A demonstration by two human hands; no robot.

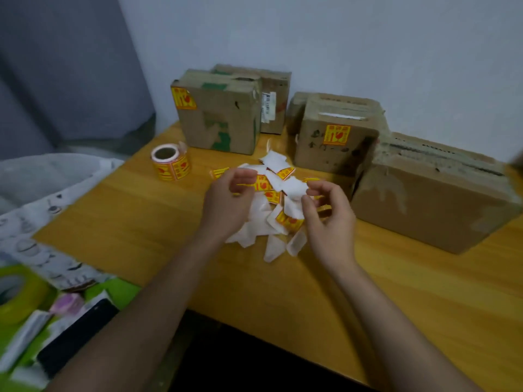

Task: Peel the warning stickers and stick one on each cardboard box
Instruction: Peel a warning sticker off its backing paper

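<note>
A strip of yellow-and-red warning stickers on white backing lies crumpled in the middle of the wooden table. My left hand pinches a yellow sticker at the strip's left end. My right hand grips the strip's white backing at the right. A sticker roll stands at the left. Two cardboard boxes bear a sticker: the left box and the middle box. The big box at the right shows none on its visible faces. Another box stands behind the left one.
A wall runs right behind the boxes. Left of the table lies patterned fabric, and at the lower left a yellow-green tape roll, a dark phone and small items on a green surface. The table's front edge runs diagonally below my forearms.
</note>
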